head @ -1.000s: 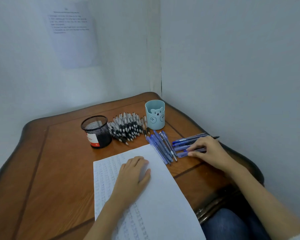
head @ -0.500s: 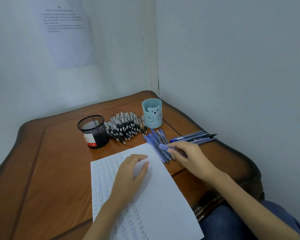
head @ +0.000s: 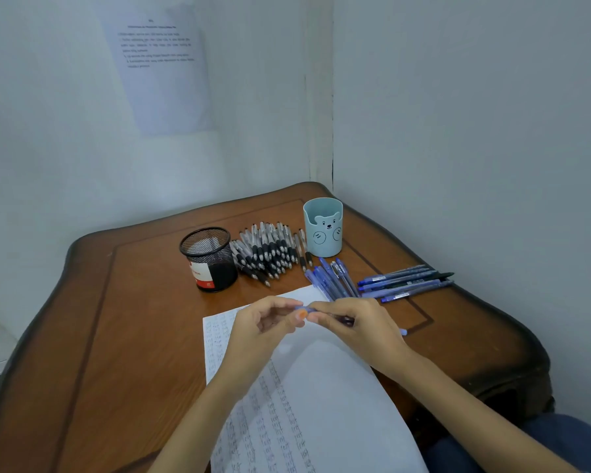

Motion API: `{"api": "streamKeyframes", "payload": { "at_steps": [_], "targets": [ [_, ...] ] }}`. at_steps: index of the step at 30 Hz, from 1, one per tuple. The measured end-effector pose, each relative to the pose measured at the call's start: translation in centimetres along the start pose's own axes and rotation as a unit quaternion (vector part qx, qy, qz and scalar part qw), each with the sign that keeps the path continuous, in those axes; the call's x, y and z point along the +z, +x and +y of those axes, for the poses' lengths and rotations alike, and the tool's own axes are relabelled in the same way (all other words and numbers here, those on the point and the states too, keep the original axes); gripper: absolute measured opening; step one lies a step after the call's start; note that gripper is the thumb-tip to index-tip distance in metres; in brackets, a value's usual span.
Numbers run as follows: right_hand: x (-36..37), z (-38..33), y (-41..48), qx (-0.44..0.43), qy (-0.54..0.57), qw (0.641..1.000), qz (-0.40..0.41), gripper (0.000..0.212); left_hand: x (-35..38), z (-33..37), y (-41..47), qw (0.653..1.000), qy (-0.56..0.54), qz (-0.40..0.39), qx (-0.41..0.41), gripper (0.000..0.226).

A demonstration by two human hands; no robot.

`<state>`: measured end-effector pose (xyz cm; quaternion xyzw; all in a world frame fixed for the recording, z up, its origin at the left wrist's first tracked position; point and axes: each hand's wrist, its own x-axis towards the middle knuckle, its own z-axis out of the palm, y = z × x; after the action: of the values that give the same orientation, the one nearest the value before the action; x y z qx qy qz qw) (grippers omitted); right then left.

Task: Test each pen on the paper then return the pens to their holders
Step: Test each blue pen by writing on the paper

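One pen (head: 342,319) between both hands (head: 263,331) (head: 362,327)

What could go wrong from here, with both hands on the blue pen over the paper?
1. Neither the left hand nor the right hand rests on the paper, so it may slide once writing starts.
2. If the blue pen slips from the grip, it could land among the loose blue pens at the paper's corner, mixing tested with untested.
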<state>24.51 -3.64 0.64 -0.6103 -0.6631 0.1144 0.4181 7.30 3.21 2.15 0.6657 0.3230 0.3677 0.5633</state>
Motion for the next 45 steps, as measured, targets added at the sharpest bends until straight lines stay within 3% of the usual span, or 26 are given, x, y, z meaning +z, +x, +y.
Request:
{"api": "streamKeyframes", "payload": {
  "at_steps": [10, 14, 16, 18, 21, 23, 26, 32, 39, 45],
  "targets": [
    [0.7, -1.9, 0.9, 0.093, 0.154, 0.975, -0.128, 0.031, -4.9, -0.6, 0.8, 0.999, 0.013, 0.044, 0.003, 0.012],
    [0.7, -2.5, 2.0, 0.166, 0.397, 0.897, -0.098, 0.048, -6.9, -1.0, 1.5, 0.997, -0.028, 0.073, 0.001, 0.016],
    [0.7, -2.9, 2.6, 0.159, 0.463, 0.869, -0.066, 0.042, -7.5, -1.4, 2.0, 0.996, -0.034, 0.081, -0.006, 0.016],
    [0.9, -3.4, 3.3, 0.157, 0.455, 0.876, -0.035, 0.03, -7.9, -1.9, 2.3, 0.995, -0.034, 0.095, -0.016, 0.016],
    [2.0, -3.5, 4.9, 0.205, 0.407, 0.89, 0.022, 0.025, -8.0, -2.9, 2.5, 0.991, -0.053, 0.114, -0.036, 0.013],
    [2.9, -3.2, 5.9, 0.238, 0.408, 0.88, 0.045, 0.03, -8.0, -3.4, 2.6, 0.989, -0.062, 0.122, -0.053, 0.013],
    [4.1, -2.5, 7.5, 0.277, 0.432, 0.857, 0.043, 0.032, -8.2, -3.9, 2.8, 0.986, -0.069, 0.138, -0.062, 0.016],
    [6.4, -1.7, 9.1, 0.334, 0.353, 0.874, -0.002, 0.053, -8.2, -4.4, 3.0, 0.988, -0.049, 0.138, -0.057, 0.015],
    [7.8, -0.8, 9.2, 0.252, 0.356, 0.9, 0.004, 0.025, -8.3, -5.1, 3.1, 0.99, -0.036, 0.131, -0.04, 0.014],
    [8.9, -0.3, 9.8, 0.231, 0.276, 0.929, 0.091, 0.045, -8.3, -5.5, 3.4, 0.99, 0.015, 0.136, -0.032, 0.011]
  ]
}}
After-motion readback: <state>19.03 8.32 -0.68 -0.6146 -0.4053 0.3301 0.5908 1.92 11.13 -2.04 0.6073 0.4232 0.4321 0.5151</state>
